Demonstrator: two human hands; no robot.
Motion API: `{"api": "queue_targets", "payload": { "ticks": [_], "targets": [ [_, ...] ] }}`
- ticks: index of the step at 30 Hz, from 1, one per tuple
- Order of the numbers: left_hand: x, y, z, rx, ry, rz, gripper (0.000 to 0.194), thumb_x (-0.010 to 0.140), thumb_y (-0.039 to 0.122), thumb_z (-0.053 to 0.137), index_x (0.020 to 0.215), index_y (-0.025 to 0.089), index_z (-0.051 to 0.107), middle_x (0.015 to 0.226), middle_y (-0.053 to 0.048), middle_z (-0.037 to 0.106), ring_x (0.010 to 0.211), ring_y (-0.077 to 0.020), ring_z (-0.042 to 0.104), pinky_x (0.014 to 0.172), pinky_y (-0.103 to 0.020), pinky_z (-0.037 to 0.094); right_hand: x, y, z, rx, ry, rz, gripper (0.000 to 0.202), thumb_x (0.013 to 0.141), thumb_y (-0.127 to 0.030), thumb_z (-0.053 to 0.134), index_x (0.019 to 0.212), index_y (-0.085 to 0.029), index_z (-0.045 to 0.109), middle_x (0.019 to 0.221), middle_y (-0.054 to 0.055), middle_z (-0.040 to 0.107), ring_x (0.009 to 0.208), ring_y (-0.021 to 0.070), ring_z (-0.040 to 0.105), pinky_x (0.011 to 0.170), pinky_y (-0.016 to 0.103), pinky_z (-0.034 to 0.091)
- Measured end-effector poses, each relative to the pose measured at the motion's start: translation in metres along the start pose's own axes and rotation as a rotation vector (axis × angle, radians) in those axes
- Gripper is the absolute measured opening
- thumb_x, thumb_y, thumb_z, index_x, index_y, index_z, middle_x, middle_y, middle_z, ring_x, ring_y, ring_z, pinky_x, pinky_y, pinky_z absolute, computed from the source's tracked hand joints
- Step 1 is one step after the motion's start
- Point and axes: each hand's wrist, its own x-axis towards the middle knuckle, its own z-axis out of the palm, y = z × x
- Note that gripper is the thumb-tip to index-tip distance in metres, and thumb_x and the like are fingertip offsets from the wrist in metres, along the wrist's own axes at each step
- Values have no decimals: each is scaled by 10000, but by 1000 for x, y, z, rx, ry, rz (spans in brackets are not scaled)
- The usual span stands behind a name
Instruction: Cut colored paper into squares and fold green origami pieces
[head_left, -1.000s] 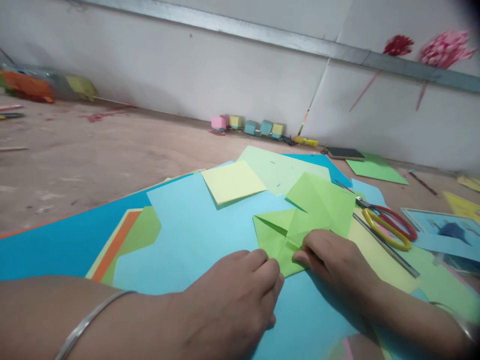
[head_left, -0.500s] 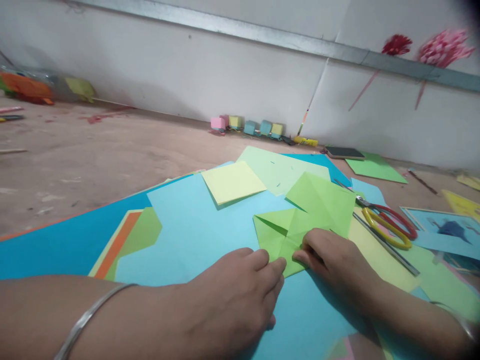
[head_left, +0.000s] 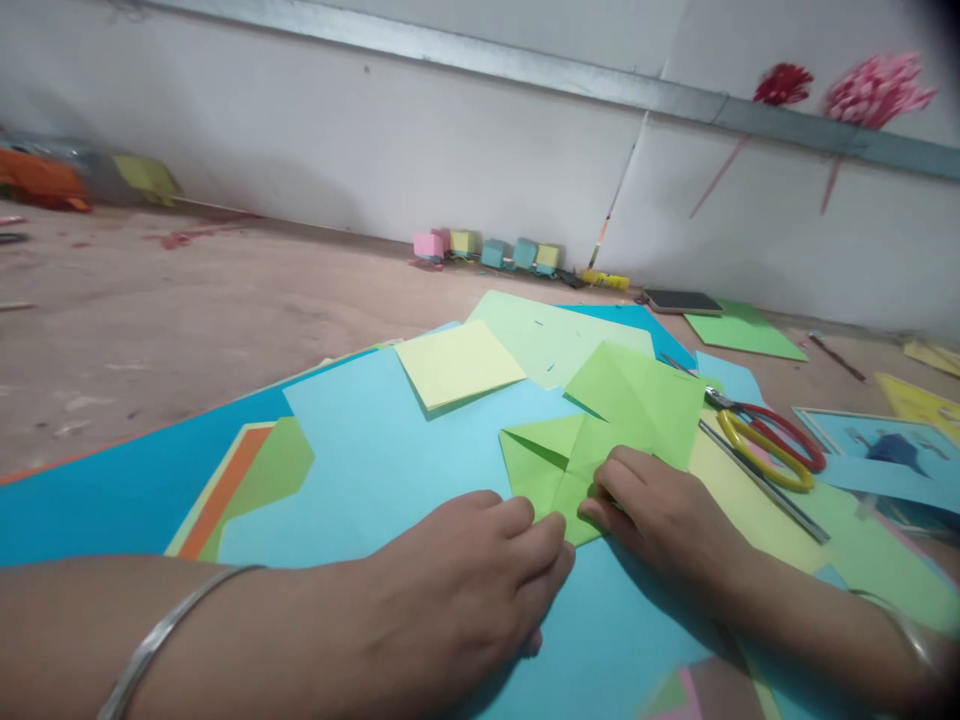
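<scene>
A bright green paper (head_left: 637, 395) with creases and folded flaps lies on light blue sheets (head_left: 360, 450). My left hand (head_left: 480, 580) is closed at the green paper's near left edge, its fingertips pressed on that edge. On the near right part of the same paper, my right hand (head_left: 660, 520) pinches it between thumb and bent fingers. A pale yellow folded square (head_left: 457, 365) rests on the blue sheet beyond my left hand. Behind the green paper is a pale green sheet (head_left: 555, 330) with small paper scraps.
Scissors (head_left: 765, 440) with red and yellow handles and a metal ruler (head_left: 765, 480) lie at the right. Small paper blocks (head_left: 495, 252), a glue stick (head_left: 606, 280) and a dark flat device (head_left: 682, 301) stand or lie along the wall.
The whole view has shifted slightly, so things appear a little further left. Both hands remain on the green paper, with only slight movement of the left fingers.
</scene>
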Motion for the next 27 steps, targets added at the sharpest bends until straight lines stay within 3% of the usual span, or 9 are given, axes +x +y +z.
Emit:
{"api": "queue_targets", "payload": {
  "ticks": [5,10,13,17,22,27],
  "targets": [
    [3,-2,-3,23,-36,43,287,908,373,617,1093,155,629,1000,-60,655,735,-207,521,583,-358,388,1,-1,-1,11,-5,9,395,1035,-367,317,717,-192,473,655,8,498,562,146,477,516,271,322],
    [6,-5,-7,7,-61,46,307,899,370,635,1109,147,620,947,-48,640,737,-203,507,580,-361,375,2,-4,-3,56,-5,81,435,967,-560,414,744,-190,462,674,14,508,563,148,475,516,270,336],
    [7,-5,-7,-12,-84,50,281,922,369,605,1100,152,619,958,-45,633,721,-193,495,582,-360,376,4,-4,-6,70,-96,141,400,872,-552,602,754,-205,443,695,7,514,592,154,475,522,268,341],
    [4,-7,-3,-11,-52,63,294,923,387,602,1110,161,605,975,-58,637,745,-203,504,601,-351,378,5,10,-17,132,-266,276,396,744,-415,782,771,-216,440,738,-8,540,608,140,481,512,249,340],
    [4,-8,1,-53,19,68,385,913,538,563,1002,165,604,915,-56,621,732,-206,490,615,-355,364,1,41,-27,199,-374,296,378,718,-424,807,787,-222,495,755,-15,575,629,146,513,510,248,344],
    [11,-10,2,-73,44,46,486,877,573,594,1123,154,592,903,-37,604,716,-198,474,617,-353,360,2,49,-30,200,-448,339,391,707,-460,811,758,-218,509,717,-21,579,602,148,507,493,250,319]
  ]
}}
